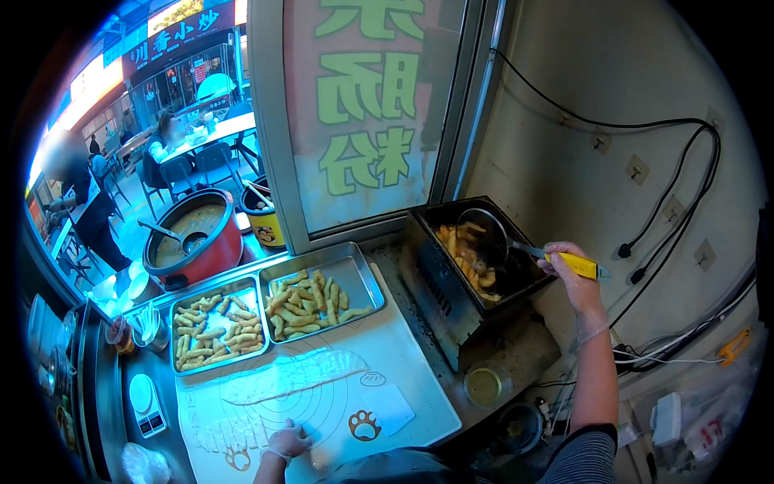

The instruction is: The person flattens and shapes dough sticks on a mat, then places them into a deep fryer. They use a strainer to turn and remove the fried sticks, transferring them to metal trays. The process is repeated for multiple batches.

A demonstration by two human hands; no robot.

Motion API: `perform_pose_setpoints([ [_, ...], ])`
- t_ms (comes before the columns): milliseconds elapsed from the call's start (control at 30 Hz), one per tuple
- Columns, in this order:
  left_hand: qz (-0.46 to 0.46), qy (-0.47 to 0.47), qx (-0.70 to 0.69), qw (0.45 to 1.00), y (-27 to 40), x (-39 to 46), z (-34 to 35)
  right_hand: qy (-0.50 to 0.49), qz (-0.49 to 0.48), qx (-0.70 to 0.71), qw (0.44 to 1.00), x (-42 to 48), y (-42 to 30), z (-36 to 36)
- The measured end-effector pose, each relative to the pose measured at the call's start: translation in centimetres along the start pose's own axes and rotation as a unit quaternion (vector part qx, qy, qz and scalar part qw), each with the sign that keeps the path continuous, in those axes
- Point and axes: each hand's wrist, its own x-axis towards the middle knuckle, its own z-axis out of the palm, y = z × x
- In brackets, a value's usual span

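Note:
My right hand (571,263), in a clear plastic glove, grips the yellow handle of a round wire skimmer (484,233). The skimmer's mesh is over the deep fryer (447,302), where pieces of food (468,257) are frying. My left hand (290,440), also gloved, rests on the white silicone pastry mat (417,417), beside small cut strips of dough (233,431); its fingertips hold nothing that I can see. A long flat sheet of dough (296,375) lies farther up the mat, and a white scraper (390,411) lies to the right.
Two metal trays (363,266) hold fried sticks. A red pot (227,242) with a ladle stands behind them, beside a glass window panel. A digital scale (145,404) is at left, a glass of yellowish liquid (484,387) below the fryer. Cables hang at right. People are outside.

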Motion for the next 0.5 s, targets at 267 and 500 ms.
perform_pose_setpoints([
  [267,0.004,0.001,0.001,1.0,0.7,-0.3,-0.6,0.062,0.079,-0.041,0.994,1.9,5.3,1.7],
  [500,-0.014,0.013,-0.019,1.0,0.7,-1.0,-0.4,-0.018,-0.18,-0.236,0.955,2.7,2.0,5.8],
])
